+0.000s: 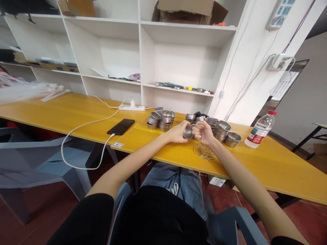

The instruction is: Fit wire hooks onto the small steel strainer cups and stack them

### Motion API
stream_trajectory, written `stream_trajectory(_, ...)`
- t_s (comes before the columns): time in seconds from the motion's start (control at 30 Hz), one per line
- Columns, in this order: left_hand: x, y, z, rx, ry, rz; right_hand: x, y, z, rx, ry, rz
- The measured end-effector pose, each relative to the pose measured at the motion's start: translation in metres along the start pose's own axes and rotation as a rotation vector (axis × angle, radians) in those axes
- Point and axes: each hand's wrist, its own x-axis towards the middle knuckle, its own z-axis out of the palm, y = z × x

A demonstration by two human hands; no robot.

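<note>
A small perforated metal cup (188, 132) is tilted so that its inside faces me. My left hand (178, 132) is closed around its left side. Just right of the cup, my right hand (203, 132) has its fingers curled in; whatever may be pinched there is hidden. Below my right hand lies a loose heap of thin metal wire rings (204, 152) on the yellow table (143, 144). Stacked perforated cups (166, 117) stand beyond my left hand. More such cups (222, 126) are stacked behind and right of my right hand, partly covered by it.
A plastic bottle (260, 129) with a red cap stands at the right. Left of the cups lie a black phone (121, 127) and its white cable (84, 122), which hangs over the front edge. A power strip (132, 108) sits before the white shelves (112, 51).
</note>
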Motion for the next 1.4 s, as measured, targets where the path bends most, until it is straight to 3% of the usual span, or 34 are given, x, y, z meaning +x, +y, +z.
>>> stream_trajectory(0.37,-0.001,0.009,-0.005,0.020,-0.024,-0.132,0.008,0.005,-0.007,0.019,0.015,-0.006)
stream_trajectory(1.13,-0.001,0.010,-0.007,-0.051,0.042,-0.030,0.000,-0.005,-0.008,0.097,-0.037,0.085)
stream_trajectory(1.4,-0.001,0.010,-0.007,-0.069,0.037,-0.014,-0.002,-0.005,-0.009,0.119,-0.043,0.048)
